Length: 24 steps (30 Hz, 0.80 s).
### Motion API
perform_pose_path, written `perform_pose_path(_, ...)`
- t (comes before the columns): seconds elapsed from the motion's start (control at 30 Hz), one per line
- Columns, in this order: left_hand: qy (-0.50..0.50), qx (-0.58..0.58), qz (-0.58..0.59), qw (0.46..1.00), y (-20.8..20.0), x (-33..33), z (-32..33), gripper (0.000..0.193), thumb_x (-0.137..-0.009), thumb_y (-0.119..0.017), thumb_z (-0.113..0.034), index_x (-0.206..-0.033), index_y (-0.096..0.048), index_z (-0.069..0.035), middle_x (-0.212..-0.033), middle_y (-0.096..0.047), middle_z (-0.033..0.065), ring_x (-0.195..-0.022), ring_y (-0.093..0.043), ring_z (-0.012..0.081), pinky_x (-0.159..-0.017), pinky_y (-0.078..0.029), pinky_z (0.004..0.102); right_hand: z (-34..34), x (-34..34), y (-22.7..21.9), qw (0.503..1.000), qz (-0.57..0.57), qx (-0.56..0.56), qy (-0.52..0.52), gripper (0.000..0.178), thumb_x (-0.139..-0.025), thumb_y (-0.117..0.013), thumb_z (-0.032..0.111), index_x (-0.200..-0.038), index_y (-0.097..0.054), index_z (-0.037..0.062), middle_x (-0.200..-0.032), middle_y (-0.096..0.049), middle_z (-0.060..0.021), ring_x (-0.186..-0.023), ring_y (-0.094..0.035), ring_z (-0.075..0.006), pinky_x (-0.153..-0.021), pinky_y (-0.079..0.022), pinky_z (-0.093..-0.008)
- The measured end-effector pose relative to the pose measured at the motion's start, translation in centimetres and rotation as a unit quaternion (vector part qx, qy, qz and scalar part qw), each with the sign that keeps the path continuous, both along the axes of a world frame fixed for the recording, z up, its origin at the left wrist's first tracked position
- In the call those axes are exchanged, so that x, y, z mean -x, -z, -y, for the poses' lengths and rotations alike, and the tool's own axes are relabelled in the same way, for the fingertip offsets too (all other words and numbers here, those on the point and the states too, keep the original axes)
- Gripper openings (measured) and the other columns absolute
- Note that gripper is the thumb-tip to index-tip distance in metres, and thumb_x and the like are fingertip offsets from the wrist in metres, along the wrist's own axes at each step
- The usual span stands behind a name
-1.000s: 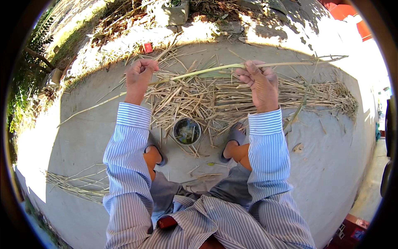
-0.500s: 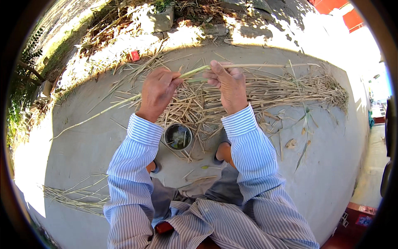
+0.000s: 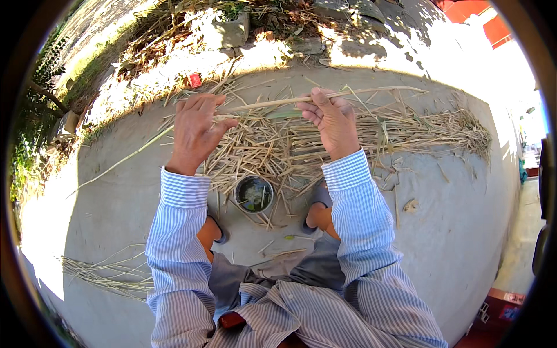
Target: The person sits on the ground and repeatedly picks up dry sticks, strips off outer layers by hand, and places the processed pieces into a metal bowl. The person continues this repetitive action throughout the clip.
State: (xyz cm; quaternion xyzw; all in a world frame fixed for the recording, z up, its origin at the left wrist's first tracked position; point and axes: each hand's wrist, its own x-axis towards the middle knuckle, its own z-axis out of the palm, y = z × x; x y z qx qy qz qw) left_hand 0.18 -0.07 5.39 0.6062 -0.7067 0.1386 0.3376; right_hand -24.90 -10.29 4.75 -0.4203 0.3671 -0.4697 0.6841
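Note:
A long pale dry plant stalk point(image 3: 261, 105) stretches across in front of me. My right hand point(image 3: 333, 119) pinches it between thumb and fingers, and its thin end sticks out to the right. My left hand point(image 3: 196, 130) is curled loosely about the stalk, thumb apart from the fingers; its palm side is partly hidden. Beyond that hand a greenish length point(image 3: 125, 155) trails down to the left. Beneath both hands lies a heap of cut stalks point(image 3: 249, 142), with a long bundle of stalks point(image 3: 394, 136) reaching right.
A round bowl point(image 3: 254, 194) of dark water with bits in it stands between my feet. More thin stalks point(image 3: 107, 275) lie on the concrete floor point(image 3: 452, 220) at the left. A small red packet point(image 3: 194, 80) and a stone block point(image 3: 227, 32) sit at the far side.
My left hand has slid left along the stalk and its thumb has spread from the fingers. My right hand has shifted slightly right. More pale stalk shows between the hands.

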Motion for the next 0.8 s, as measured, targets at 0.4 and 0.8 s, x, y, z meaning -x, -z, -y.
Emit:
perform_pose_path(0.4, 0.090, 0.039, -0.132, 0.986, 2.0, 4.7, 2.3, 0.018, -0.071, -0.076, -0.015, -0.084, -0.068, -0.006, -0.076, -0.065, 0.0079, -0.070, -0.061, 0.0255, -0.062, -0.047, 0.0358, -1.9, -1.4, -0.2, 0.995, -0.055, 0.069, -0.038, 0.038, -0.090, -0.065, 0.029, -0.104, -0.060, -0.0063, -0.088, -0.067, -0.0128, -0.077, -0.067, -0.0165, -0.069, -0.054, -0.0243)
perform_pose_path(0.8, -0.184, -0.023, -0.119, 0.975, -2.3, -3.2, -0.1, 0.030, -0.083, -0.072, -0.028, -0.091, -0.066, 0.000, -0.078, -0.067, 0.0093, -0.070, -0.061, 0.0202, -0.066, -0.048, 0.0343, -0.5, -0.5, 0.9, 0.990, -0.140, 0.020, 0.010, 0.039, -0.090, -0.063, 0.025, -0.105, -0.058, -0.0111, -0.083, -0.067, -0.0164, -0.071, -0.069, -0.0189, -0.057, -0.054, -0.0234)
